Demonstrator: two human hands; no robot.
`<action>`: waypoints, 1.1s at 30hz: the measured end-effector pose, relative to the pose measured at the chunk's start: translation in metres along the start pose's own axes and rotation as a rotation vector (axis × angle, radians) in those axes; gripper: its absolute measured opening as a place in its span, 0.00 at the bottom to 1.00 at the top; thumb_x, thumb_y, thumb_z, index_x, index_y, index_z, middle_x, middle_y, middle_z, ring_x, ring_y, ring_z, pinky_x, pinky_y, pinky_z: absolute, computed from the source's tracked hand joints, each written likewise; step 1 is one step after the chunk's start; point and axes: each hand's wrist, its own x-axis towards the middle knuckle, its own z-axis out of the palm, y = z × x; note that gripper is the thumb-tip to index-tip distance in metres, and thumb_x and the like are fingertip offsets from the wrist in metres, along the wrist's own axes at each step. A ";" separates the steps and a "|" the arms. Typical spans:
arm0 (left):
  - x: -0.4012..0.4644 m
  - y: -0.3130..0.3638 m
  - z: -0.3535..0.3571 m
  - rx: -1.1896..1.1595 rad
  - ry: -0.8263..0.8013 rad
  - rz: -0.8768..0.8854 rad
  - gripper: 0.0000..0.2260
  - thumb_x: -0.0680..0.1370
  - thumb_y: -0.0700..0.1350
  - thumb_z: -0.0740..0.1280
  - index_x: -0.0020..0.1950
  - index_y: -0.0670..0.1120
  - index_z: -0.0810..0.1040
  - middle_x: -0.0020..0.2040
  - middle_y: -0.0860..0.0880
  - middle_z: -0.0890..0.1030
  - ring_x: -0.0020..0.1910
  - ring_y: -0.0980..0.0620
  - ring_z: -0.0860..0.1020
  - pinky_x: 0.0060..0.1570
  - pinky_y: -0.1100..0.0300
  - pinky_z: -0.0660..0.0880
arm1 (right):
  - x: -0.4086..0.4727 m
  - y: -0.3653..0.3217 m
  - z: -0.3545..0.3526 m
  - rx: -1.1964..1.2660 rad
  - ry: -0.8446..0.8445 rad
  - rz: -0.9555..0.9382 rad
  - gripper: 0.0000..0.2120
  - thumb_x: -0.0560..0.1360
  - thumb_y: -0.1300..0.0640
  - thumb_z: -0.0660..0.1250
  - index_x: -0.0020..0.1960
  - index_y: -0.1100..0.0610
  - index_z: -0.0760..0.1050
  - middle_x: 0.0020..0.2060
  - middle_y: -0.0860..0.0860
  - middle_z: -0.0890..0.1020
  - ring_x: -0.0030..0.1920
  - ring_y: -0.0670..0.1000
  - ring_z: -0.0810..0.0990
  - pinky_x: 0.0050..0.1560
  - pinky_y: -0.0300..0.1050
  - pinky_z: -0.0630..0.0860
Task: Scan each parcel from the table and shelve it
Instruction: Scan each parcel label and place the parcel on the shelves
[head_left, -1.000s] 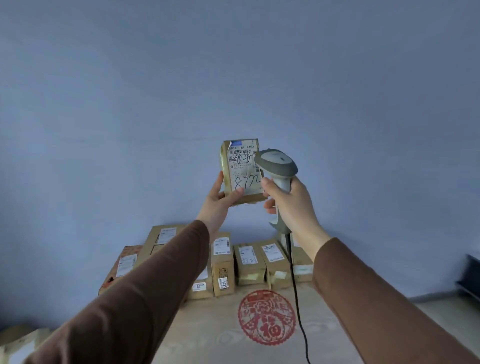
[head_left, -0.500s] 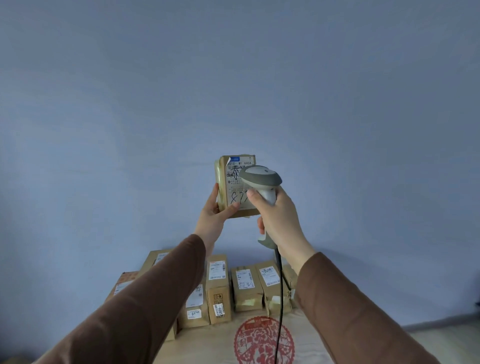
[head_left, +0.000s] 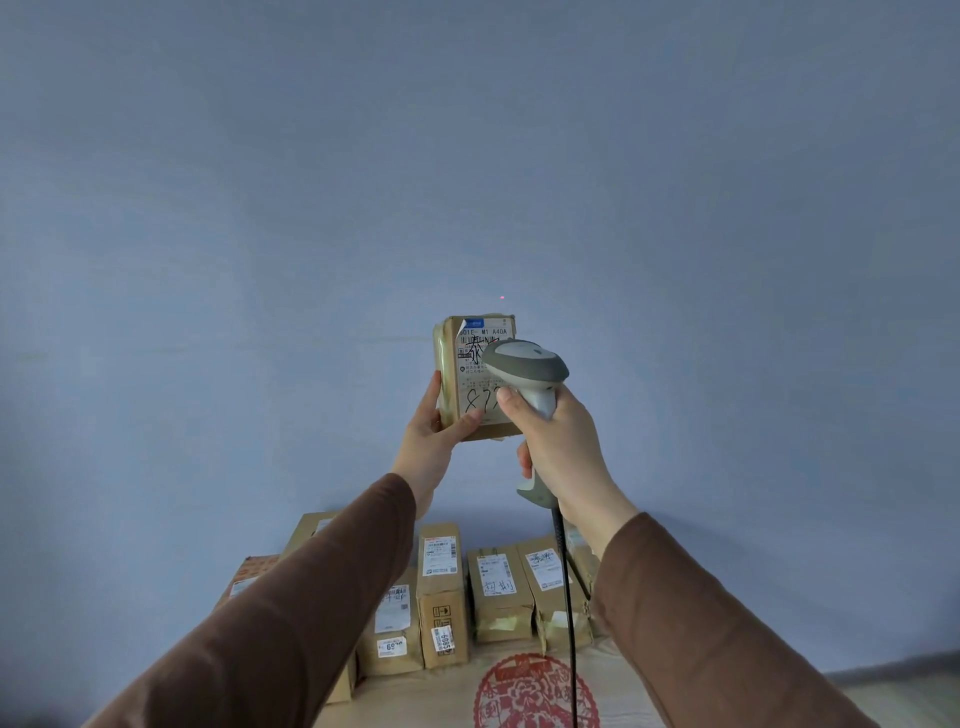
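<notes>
Against the blue wall, a parcel is gripped upright by the left hand, label facing the camera. A scanner is clasped by the right hand, its head now overlapping more of the label than a second ago. More parcels are lined up on the table below.

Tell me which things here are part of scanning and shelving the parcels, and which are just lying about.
Part of the job:
- parcel, held up by the left hand
- scanner, gripped by the right hand
- scanner cable
- waiting parcels at the back of the table

Just there:
- red paper-cut design on the table
- blue wall
</notes>
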 end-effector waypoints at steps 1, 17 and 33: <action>0.000 -0.001 -0.001 -0.003 0.001 -0.004 0.33 0.81 0.43 0.71 0.81 0.62 0.60 0.56 0.55 0.88 0.54 0.59 0.85 0.49 0.73 0.70 | 0.001 0.001 0.000 -0.005 -0.002 -0.001 0.12 0.80 0.44 0.70 0.56 0.50 0.77 0.42 0.54 0.84 0.23 0.46 0.75 0.24 0.41 0.73; -0.032 0.020 -0.051 0.044 0.123 -0.042 0.30 0.81 0.46 0.71 0.76 0.67 0.62 0.61 0.49 0.86 0.58 0.53 0.85 0.73 0.53 0.67 | 0.001 0.010 0.038 0.092 0.012 0.003 0.10 0.80 0.47 0.69 0.48 0.54 0.78 0.24 0.45 0.78 0.21 0.46 0.73 0.24 0.34 0.70; -0.161 0.149 -0.292 0.199 0.557 -0.066 0.24 0.83 0.60 0.65 0.78 0.58 0.69 0.68 0.51 0.82 0.62 0.50 0.82 0.64 0.55 0.77 | -0.045 -0.074 0.299 0.457 -0.485 0.155 0.17 0.75 0.46 0.76 0.59 0.52 0.78 0.41 0.50 0.81 0.25 0.45 0.74 0.29 0.39 0.75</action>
